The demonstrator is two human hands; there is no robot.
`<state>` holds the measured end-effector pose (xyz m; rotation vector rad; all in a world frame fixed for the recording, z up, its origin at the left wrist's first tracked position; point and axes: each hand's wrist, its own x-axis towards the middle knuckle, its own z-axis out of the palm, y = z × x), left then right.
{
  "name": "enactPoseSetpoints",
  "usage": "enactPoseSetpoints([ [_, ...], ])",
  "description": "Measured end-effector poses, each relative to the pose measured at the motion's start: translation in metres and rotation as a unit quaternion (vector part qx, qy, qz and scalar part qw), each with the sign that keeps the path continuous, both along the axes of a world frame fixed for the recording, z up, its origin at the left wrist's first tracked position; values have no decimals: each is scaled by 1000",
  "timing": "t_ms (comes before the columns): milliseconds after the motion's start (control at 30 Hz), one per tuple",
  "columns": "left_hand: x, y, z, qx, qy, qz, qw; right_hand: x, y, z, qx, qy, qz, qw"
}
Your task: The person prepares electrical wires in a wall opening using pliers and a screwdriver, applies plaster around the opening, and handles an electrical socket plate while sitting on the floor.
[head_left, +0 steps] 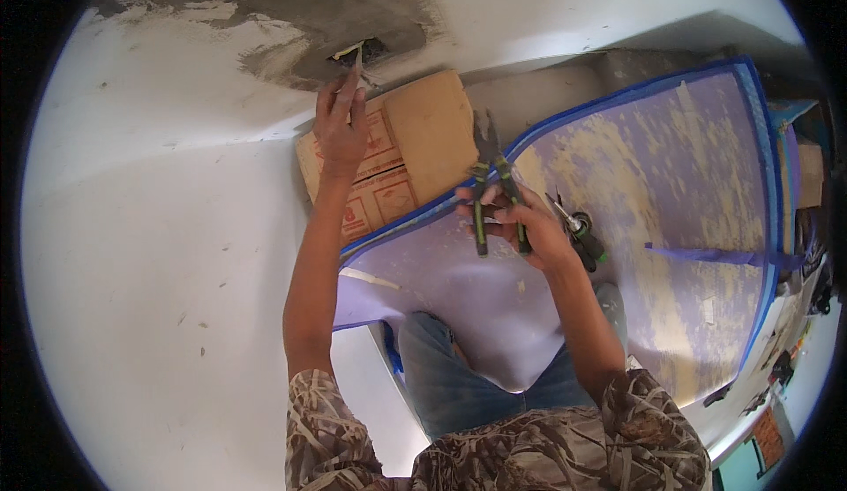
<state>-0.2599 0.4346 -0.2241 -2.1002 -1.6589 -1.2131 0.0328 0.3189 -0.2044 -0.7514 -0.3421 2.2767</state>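
Note:
My left hand [340, 134] reaches up to a small rough hole [376, 49] in the white wall, within a grey patched area; its fingertips grip a thin pale wire [359, 52] there. My right hand [538, 231] holds green-and-black pliers [487, 142] with the jaws pointing up and the handles spread apart. Just right of that hand, several hand tools [587, 239] with dark and green handles lie on the worn purple mat.
A cardboard box [432, 120] lies against the wall under the blue-edged mat [679, 156]. My legs [441, 367] rest on the mat. A purple strap [706, 255] crosses its right part. Assorted items [807, 173] are piled beyond its right edge.

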Motion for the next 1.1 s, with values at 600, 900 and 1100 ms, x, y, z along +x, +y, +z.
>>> enactPoseSetpoints([
  [600, 27, 37, 6, -104, -5, -84, 991, -84, 48, -36, 444, -537, -166, 698],
  [900, 35, 28, 6, -126, -118, -83, 982, -108, 84, -46, 482, -545, -213, 652],
  [1100, 41, 29, 5, -74, -115, -85, 987, -113, 99, -51, 506, -532, -218, 643],
])
